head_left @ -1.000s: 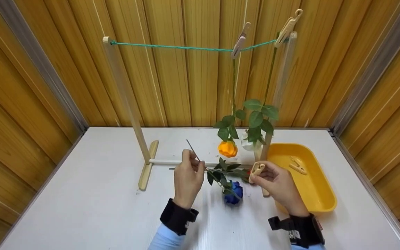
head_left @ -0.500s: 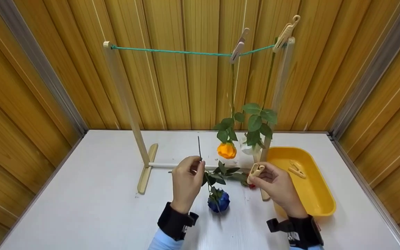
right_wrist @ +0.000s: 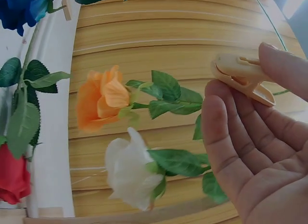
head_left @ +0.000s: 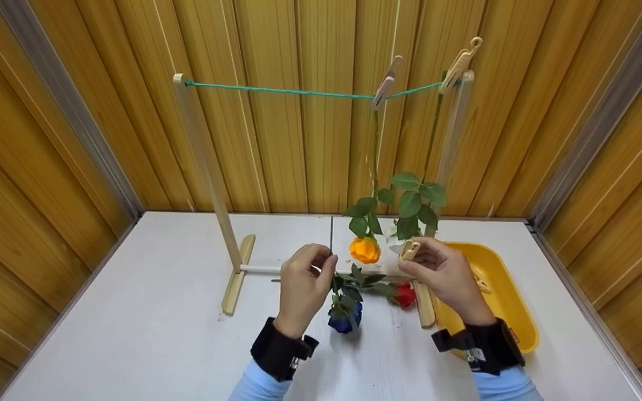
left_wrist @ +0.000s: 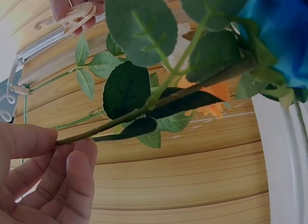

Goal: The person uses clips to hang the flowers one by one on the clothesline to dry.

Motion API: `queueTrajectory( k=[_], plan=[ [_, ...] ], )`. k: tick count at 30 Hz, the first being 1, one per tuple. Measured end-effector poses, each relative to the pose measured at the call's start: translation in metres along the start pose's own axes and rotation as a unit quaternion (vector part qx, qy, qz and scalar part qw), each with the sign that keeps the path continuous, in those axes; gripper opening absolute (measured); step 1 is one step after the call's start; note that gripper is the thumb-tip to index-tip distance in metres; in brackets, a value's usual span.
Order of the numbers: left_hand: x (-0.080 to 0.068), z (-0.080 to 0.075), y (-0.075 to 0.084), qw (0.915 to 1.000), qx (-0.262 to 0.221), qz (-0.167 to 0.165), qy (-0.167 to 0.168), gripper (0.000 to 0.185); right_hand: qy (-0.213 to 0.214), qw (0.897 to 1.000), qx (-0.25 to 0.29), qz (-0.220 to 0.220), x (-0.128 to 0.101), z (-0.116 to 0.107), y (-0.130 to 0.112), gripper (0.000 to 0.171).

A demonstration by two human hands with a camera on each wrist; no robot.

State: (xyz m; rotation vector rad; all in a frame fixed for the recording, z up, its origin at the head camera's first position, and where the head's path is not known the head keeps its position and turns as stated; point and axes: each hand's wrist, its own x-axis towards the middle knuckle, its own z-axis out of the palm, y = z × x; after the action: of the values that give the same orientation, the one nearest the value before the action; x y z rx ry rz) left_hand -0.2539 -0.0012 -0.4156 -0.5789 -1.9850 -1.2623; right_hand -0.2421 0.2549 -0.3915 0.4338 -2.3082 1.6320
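My left hand (head_left: 305,287) pinches the stem of a blue rose (head_left: 345,318) between thumb and fingertips; the bloom hangs head-down with its stem end pointing up. In the left wrist view the stem (left_wrist: 103,129) runs from the fingertips past dark green leaves. In my right hand (head_left: 448,275) a beige clothespin (head_left: 409,250) is held between thumb and fingers, as the right wrist view confirms. Behind the hands, an orange rose (head_left: 365,250) and a white rose (right_wrist: 132,171) hang upside down from a green line (head_left: 276,89), each clipped by a clothespin. A red rose (head_left: 404,295) lies on the table.
A wooden frame with a left post (head_left: 209,172) and right post (head_left: 455,139) carries the line. At right stands a yellow tray (head_left: 516,289) with a clothespin (head_left: 482,283) inside. Wood-look panels (head_left: 321,156) enclose the white table (head_left: 131,328) at the back and sides.
The blue rose has swung left, and its stem turned from slanted to upright in my left hand. My right hand has risen slightly with the clothespin, uncovering the red rose.
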Motion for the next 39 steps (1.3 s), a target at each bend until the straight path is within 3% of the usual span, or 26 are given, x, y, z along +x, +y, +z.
queueTrajectory(
  k=[9,16,30,39],
  plan=[
    [0.031,-0.005,0.012,0.9992,-0.012,0.019,-0.032,0.009,-0.045,0.997,-0.026,-0.057,0.027,-0.002,-0.036,0.029],
    [0.057,0.0,0.014,0.9985,-0.013,0.027,-0.047,0.009,-0.065,0.991,-0.05,-0.101,0.056,-0.005,-0.057,0.035],
    [0.103,0.012,0.0,0.998,-0.008,-0.01,-0.061,0.013,-0.076,0.984,-0.074,-0.14,0.101,-0.007,-0.083,0.028],
    [0.132,0.02,0.003,0.9975,-0.013,-0.031,-0.062,0.012,-0.068,0.984,-0.065,-0.15,0.122,-0.01,-0.102,0.036]
  ],
)
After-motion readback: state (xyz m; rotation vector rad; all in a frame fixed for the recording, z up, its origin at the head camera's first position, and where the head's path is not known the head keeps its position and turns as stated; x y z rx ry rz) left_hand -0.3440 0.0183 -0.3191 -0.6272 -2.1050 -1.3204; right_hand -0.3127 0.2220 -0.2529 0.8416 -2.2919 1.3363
